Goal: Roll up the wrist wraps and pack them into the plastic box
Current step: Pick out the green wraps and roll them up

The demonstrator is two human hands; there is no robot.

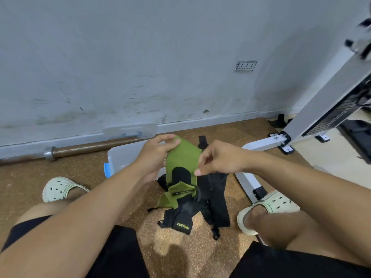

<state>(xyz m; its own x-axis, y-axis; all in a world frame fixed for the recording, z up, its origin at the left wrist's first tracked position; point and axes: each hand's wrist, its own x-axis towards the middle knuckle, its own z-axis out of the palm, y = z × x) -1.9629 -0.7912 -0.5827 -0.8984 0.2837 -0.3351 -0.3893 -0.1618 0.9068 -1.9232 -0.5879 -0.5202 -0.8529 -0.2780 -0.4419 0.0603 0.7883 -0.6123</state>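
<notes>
Both hands, left hand (155, 155) and right hand (217, 159), pinch the green fabric wrist wrap (183, 157) in their fingers above black wraps (200, 203) on brown cork floor (70, 169); clear plastic box (122, 157) beside grey wall (140, 57).

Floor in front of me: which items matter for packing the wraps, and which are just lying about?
For the job: green wrap, held by left hand and right hand; black wraps; plastic box; its lid.

Lying about: barbell; machine frame; strap by the wall.

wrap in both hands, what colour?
Green wrist wrap, with a black patch; clear in the head view.
</notes>
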